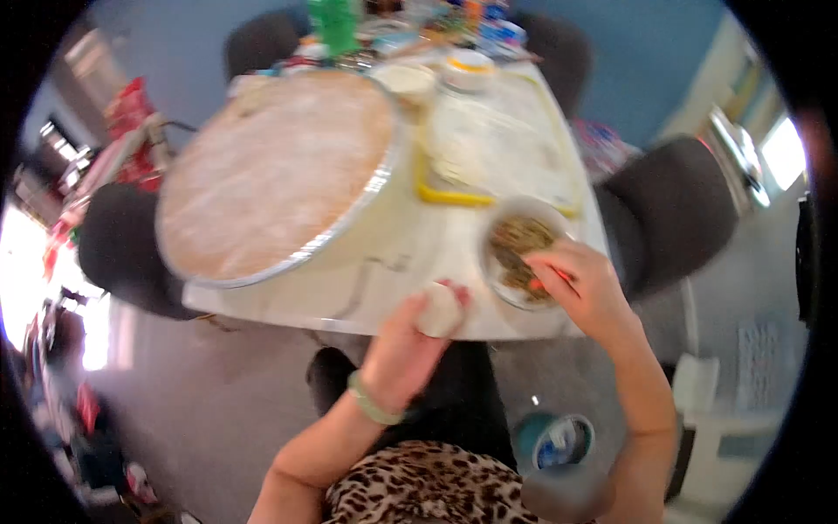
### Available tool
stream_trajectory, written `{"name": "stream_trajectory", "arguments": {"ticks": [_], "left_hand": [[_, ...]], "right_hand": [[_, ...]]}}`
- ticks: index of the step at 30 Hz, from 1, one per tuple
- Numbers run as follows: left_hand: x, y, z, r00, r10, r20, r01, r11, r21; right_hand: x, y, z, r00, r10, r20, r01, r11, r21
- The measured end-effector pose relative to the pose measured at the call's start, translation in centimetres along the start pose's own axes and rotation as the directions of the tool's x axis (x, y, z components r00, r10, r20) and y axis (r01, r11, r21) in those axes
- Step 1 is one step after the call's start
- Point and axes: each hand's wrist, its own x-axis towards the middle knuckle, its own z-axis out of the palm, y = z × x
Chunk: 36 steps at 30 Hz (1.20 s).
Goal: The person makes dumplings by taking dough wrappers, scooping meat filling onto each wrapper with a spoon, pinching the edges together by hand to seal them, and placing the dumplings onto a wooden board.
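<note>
A small, round, whitish dough wrapper (440, 313) rests in my left hand (410, 339), with the fingers curled under and around it just over the table's front edge. My right hand (578, 284) is over a white bowl (485, 249) of greenish-brown chopped filling (518, 234). It grips a utensil (559, 275) with a red-orange part, whose dark end reaches into the filling. Blur and my fingers hide the utensil's exact kind. Behind the bowl lies a yellow-rimmed tray (456, 197) with a floury white surface and pale pieces on it.
A large round, flour-dusted board (279, 170) with a shiny rim covers the table's left side. Tubs (469, 68), a green bottle (334, 26) and clutter stand at the back. Dark chairs (668, 214) flank the white table (393, 301). On the floor is a bucket (559, 441).
</note>
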Motion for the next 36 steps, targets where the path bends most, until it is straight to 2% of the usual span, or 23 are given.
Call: {"name": "stream_trajectory", "arguments": {"ticks": [2,4,5,7,10,17,26,28,35,36], "left_hand": [[-0.2,0.8,0.9,1.000,-0.019,-0.018,0.021,0.991,0.135],[-0.7,1.3,2.0,0.997,-0.060,-0.040,0.066,0.986,0.154],[-0.6,1.5,2.3,0.997,-0.051,-0.065,0.062,0.981,0.183],[0.0,0.0,2.0,0.995,-0.074,-0.062,0.085,0.978,0.190],[0.5,-0.5,2.1,0.993,-0.096,-0.066,0.106,0.978,0.177],[0.0,-1.7,2.6,0.975,-0.190,-0.117,0.209,0.960,0.185],[-0.2,-2.6,3.6,0.952,-0.286,-0.108,0.303,0.931,0.204],[-0.3,-2.7,3.8,0.955,-0.279,-0.102,0.295,0.933,0.208],[-0.2,-2.9,3.7,0.964,-0.257,-0.063,0.265,0.937,0.229],[-0.3,-2.8,3.8,0.965,-0.254,-0.064,0.262,0.938,0.228]], "right_hand": [[-0.4,-1.1,-1.9,0.999,0.034,-0.038,-0.030,0.995,0.100],[-1.1,-1.7,-3.4,0.996,0.067,-0.051,-0.060,0.991,0.119],[-1.1,-1.7,-4.0,0.995,0.084,-0.048,-0.078,0.991,0.110],[-2.7,-0.4,-4.8,0.999,-0.024,0.028,0.025,0.999,-0.040],[-3.2,0.3,-4.9,0.993,-0.054,0.102,0.063,0.994,-0.092],[-3.6,1.0,-5.7,0.978,-0.072,0.195,0.093,0.991,-0.100],[-4.0,1.9,-5.3,0.974,-0.019,0.227,0.014,1.000,0.020],[-4.2,2.0,-5.2,0.976,0.019,0.219,-0.047,0.991,0.127],[-4.7,2.2,-4.1,0.966,0.137,0.219,-0.194,0.944,0.265],[-5.0,2.2,-4.0,0.957,0.203,0.206,-0.265,0.901,0.342]]}}
